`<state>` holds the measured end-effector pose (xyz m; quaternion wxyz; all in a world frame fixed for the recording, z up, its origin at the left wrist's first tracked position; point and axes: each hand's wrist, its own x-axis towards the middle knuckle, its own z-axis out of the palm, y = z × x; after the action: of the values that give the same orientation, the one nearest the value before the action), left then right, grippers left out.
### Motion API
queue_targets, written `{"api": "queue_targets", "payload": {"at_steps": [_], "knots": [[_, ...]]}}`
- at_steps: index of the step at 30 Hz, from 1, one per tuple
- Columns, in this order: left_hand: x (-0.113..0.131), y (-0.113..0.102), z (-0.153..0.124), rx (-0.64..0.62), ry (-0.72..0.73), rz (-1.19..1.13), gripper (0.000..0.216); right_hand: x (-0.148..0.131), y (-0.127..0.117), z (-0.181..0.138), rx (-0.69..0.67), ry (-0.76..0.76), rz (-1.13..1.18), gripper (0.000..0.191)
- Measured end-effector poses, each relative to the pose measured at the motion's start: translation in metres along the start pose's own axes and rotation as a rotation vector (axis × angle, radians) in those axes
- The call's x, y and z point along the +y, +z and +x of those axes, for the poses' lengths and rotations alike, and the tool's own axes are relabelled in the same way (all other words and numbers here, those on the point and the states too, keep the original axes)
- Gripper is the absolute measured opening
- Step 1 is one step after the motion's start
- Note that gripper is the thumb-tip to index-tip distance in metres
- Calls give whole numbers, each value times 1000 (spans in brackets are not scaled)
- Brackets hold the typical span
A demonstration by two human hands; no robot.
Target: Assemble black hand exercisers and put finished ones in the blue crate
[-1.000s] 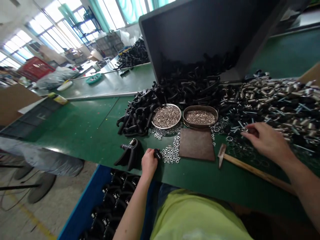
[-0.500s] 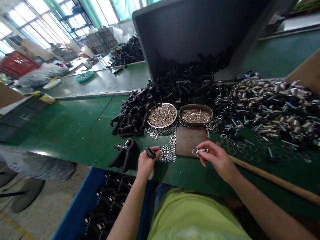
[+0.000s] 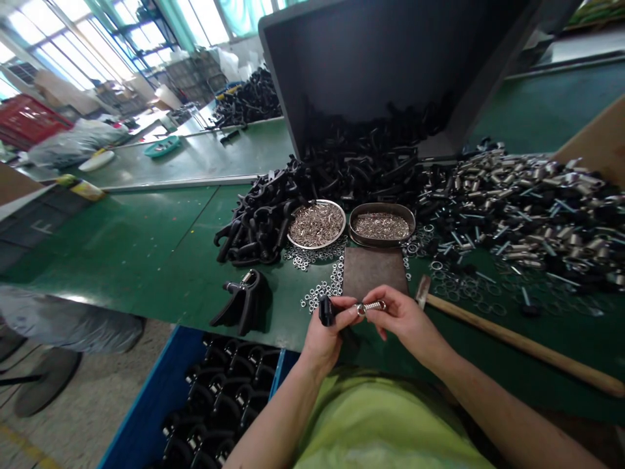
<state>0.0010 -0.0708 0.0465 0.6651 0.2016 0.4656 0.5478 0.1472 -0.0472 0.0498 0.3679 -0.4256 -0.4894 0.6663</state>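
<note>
My left hand is closed round a black plastic part, whose dark end sticks up past the fingers. Between the fingertips of my right hand is a metal spring, with a ring at its left end. The two hands meet in front of the dark metal plate, and the spring's ring end touches my left fingertips. Beside my left hand lie small hex nuts. A black clamp-like assembly with a spring stands on the green table to the left.
A round dish of small pins and an oval tin stand behind the plate. A hammer lies at right. Black parts spill from a grey bin; metal parts are heaped right. Below the edge is a blue crate.
My left hand has moved right with the black part, and my right hand has moved slightly left with the spring. Now the hands are together; the hammer's head shows.
</note>
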Motion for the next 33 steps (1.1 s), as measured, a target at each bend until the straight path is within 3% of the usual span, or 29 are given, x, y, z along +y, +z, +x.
{"api": "queue_targets", "payload": {"at_steps": [14,24,33], "knots": [[-8,5,5,80,-17,-114,28,-2,-3,-2,50,-46,-231,22],[-15,5,3,114,-82,-132,27,3,-8,0,50,-26,-162,22],[-12,2,9,65,-7,-154,23,3,-7,1,43,-6,-97,27]]}}
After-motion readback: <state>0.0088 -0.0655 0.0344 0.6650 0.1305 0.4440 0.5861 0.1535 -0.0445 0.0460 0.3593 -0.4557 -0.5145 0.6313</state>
